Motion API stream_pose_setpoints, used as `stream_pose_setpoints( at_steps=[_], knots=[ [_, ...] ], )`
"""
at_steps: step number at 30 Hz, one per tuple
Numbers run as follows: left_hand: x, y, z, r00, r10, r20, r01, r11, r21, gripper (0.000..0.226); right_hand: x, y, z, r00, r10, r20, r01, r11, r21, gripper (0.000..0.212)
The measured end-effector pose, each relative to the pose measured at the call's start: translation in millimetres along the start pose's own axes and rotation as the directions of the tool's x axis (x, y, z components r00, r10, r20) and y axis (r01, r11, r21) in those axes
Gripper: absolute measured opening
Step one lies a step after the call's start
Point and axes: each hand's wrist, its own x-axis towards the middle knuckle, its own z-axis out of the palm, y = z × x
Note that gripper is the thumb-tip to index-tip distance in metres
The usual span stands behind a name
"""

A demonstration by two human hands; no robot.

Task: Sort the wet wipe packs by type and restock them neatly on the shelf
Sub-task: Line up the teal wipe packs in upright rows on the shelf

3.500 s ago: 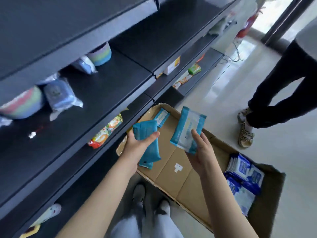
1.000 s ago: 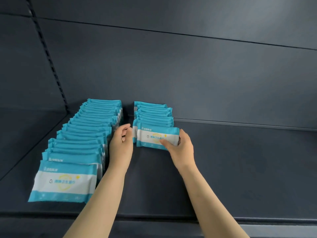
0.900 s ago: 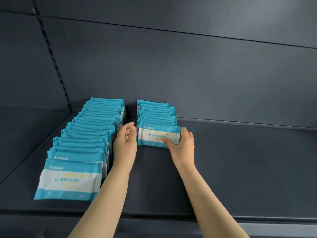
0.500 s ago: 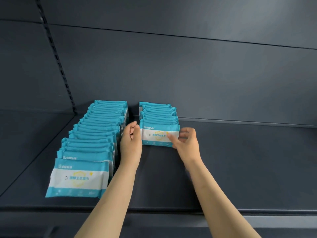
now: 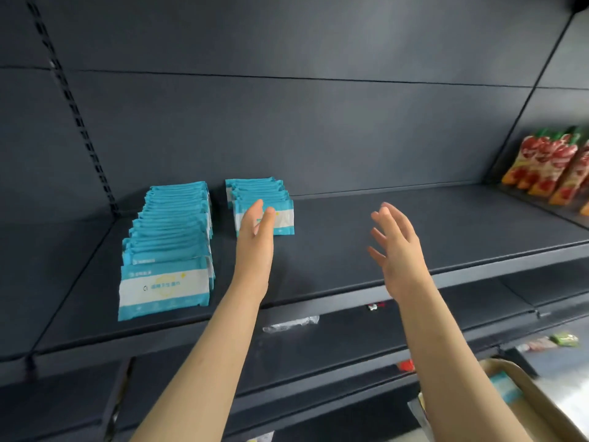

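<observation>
Two rows of teal-and-white wet wipe packs stand on the dark shelf. The long row is at the left, and the short row sits just right of it. My left hand hovers in front of the short row with straight fingers, holding nothing and partly hiding the front pack. My right hand is further right over bare shelf, fingers spread, holding nothing.
Red-and-orange snack pouches stand at the far right of the shelf. A cardboard box with a teal pack inside shows at the bottom right. Lower shelves hold small scattered items.
Both hands have let go of the front pack of the short row and drawn back from it. My right hand moved right. The view has swung right and down, revealing the box.
</observation>
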Motion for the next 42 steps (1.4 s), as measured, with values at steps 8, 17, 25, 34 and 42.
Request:
stream_pose_setpoints(
  at_steps=[8,17,25,34,42],
  knots=[
    [-94,-39,65,0.854,-0.266,0.448,0.281,0.959,0.034,0.038,-81,36,-137,0.961,0.077,-0.266,-0.085,0.996,-0.017,0.049],
    [-196,-106,185,0.662,-0.443,0.605,0.392,0.892,0.224,0.032,-135,84,-301,0.869,0.201,-0.453,-0.211,0.977,0.029,0.043],
    [-268,-184,270,0.563,-0.62,0.546,0.464,0.784,0.412,0.038,-150,145,-424,0.784,0.357,-0.507,-0.394,0.918,0.037,0.037],
    [-273,-293,335,0.468,-0.775,0.424,0.498,0.628,0.597,0.041,-119,238,-501,0.667,0.549,-0.504,-0.612,0.789,0.049,0.047],
    [-242,-447,400,0.375,-0.862,0.341,0.507,0.498,0.703,0.042,-50,361,-542,0.549,0.668,-0.503,-0.718,0.685,0.125,0.043]
  ],
)
